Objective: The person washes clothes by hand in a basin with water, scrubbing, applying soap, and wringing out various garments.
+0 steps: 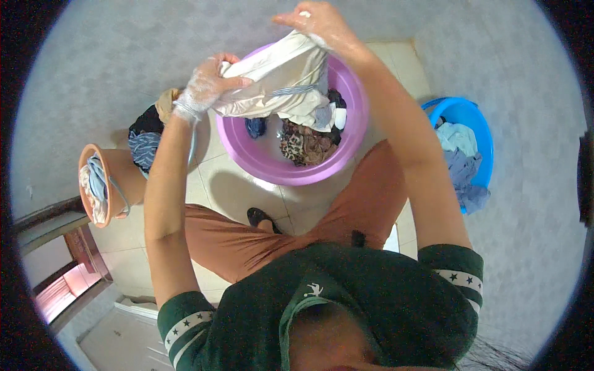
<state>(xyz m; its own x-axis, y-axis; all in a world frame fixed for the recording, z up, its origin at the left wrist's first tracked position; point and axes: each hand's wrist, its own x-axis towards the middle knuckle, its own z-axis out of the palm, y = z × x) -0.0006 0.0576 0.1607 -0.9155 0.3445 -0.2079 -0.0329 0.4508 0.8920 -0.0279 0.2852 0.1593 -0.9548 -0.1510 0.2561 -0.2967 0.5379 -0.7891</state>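
Note:
A wet white garment (274,76) with a grey striped band hangs stretched between my two hands. My left hand (211,83), covered in soap suds, pinches its left edge. At the upper right corner of the cloth, my right hand (320,23) grips it, with some foam on the fingers. Below the garment stands a round purple basin (292,174). Inside lie a leopard-print cloth (297,146), a dark blue cloth (255,127) and some black and white pieces, beside a little cloudy water. The garment's upper part hides the basin's far side.
An orange bucket (123,162) holding clothes stands at left, next to a pile of dark and striped clothes (145,147). At right is a blue tub (485,139) with light green and grey-blue clothes (457,139). Grey walls surround the tiled floor (232,185); a doorway (69,278) is lower left.

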